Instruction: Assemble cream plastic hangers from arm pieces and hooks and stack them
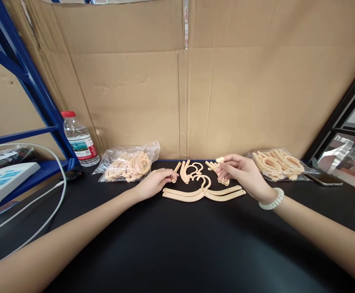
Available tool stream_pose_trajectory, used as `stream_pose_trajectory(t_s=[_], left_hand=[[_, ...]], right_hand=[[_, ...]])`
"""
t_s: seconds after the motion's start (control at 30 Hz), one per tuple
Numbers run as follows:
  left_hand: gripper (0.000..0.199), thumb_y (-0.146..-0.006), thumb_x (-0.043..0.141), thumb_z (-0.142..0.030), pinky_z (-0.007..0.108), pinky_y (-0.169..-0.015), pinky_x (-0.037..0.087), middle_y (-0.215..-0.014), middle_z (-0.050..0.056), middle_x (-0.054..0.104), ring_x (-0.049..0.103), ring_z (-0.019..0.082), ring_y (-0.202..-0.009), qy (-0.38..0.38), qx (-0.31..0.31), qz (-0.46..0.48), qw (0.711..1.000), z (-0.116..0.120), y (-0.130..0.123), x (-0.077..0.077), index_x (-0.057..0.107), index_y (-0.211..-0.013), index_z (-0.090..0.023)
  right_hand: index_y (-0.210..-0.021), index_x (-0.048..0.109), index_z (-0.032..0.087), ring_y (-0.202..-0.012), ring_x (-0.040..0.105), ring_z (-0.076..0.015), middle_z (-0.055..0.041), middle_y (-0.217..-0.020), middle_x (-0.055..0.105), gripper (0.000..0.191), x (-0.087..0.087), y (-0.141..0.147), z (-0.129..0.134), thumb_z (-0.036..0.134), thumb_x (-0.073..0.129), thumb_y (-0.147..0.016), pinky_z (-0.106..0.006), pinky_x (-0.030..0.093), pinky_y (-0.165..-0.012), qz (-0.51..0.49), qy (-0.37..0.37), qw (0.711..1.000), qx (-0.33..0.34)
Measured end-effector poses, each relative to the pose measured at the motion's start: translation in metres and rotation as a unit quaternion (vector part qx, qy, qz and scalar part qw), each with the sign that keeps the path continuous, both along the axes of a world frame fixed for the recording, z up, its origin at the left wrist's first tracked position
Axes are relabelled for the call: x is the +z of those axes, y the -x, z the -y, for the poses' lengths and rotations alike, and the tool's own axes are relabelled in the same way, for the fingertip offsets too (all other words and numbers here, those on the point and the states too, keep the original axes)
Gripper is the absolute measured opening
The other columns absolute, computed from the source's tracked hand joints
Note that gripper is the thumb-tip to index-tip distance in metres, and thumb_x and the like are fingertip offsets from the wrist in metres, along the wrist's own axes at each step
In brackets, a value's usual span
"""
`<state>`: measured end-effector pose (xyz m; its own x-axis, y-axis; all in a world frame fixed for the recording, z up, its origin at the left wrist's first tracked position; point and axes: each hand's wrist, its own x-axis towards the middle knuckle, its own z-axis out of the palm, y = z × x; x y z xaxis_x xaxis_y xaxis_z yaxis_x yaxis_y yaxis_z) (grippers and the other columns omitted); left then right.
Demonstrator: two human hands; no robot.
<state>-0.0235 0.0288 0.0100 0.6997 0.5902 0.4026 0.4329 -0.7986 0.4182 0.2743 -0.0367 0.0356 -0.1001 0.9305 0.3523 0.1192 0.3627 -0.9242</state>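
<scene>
In the head view, my right hand (241, 174) is raised over the table, thumb and fingers pinching a small pale beige piece (219, 160). Below its fingers lies a cluster of small beige sticks (223, 182). My left hand (155, 183) rests at the tabletop with its fingers closed; a small beige piece (173, 180) shows at the fingertips, and a thin beige stick (177, 166) stands out just beyond. Between the hands lie beige hanger parts: long curved arms (189, 198) spread to both sides, hook-shaped pieces (207, 182) and a stack of shorter curved arms (184, 173).
A clear bag of beige parts (128, 166) lies at the back left, another bag (277, 164) at the back right beside a phone (325, 179). A water bottle (81, 142), a white cable (62, 191) and a white box (3, 185) are on the left. Cardboard (128, 93) walls the back.
</scene>
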Motion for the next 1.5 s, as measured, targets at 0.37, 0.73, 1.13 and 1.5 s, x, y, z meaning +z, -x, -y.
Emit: stream_pose_trajectory(t_s=[0.37, 0.73, 1.13, 1.5], left_hand=[[0.012, -0.096, 0.042, -0.022, 0.029, -0.074, 0.051, -0.088, 0.002, 0.061, 0.061, 0.015, -0.08, -0.022, 0.057, 0.104, 0.993, 0.028, -0.023, 0.007, 0.053, -0.091, -0.02], [0.037, -0.092, 0.047, -0.009, 0.04, -0.107, 0.04, -0.125, 0.006, 0.066, 0.05, 0.023, -0.127, -0.155, -0.143, -0.07, 0.975, 0.079, -0.054, 0.012, 0.056, -0.126, -0.022], [0.031, -0.096, 0.038, -0.01, 0.025, -0.077, 0.051, -0.098, 0.008, 0.068, 0.064, 0.018, -0.087, -0.13, -0.171, -0.117, 0.97, 0.108, -0.068, 0.018, 0.062, -0.113, -0.02], [0.01, -0.087, 0.062, -0.028, 0.029, -0.069, 0.057, -0.087, 0.002, 0.06, 0.062, 0.017, -0.082, 0.263, 0.03, 0.248, 0.932, 0.088, -0.065, 0.008, 0.057, -0.089, -0.02]], right_hand=[[-0.084, 0.068, 0.017, -0.071, 0.059, -0.0097, -0.0038, -0.088, 0.065, 0.021, -0.008, 0.012, 0.032, 0.038, 0.071, -0.083, -0.018, 0.051, -0.057, -0.162, 0.144, 0.972, 0.094], [-0.083, 0.067, 0.019, -0.066, 0.056, -0.0102, -0.0027, -0.084, 0.065, 0.018, -0.02, 0.018, 0.035, 0.035, 0.075, -0.078, -0.02, 0.048, -0.052, -0.177, 0.111, 0.977, 0.034], [-0.094, 0.064, 0.021, -0.079, 0.054, -0.0127, -0.0026, -0.093, 0.061, 0.027, -0.019, 0.015, 0.035, 0.033, 0.079, -0.074, -0.018, 0.045, -0.054, -0.169, 0.099, 0.981, -0.001], [-0.104, 0.055, 0.025, -0.073, 0.059, -0.0098, 0.0001, -0.105, 0.058, 0.044, -0.02, 0.015, 0.035, 0.028, 0.082, -0.069, -0.021, 0.048, -0.057, -0.135, 0.096, 0.986, 0.0]])
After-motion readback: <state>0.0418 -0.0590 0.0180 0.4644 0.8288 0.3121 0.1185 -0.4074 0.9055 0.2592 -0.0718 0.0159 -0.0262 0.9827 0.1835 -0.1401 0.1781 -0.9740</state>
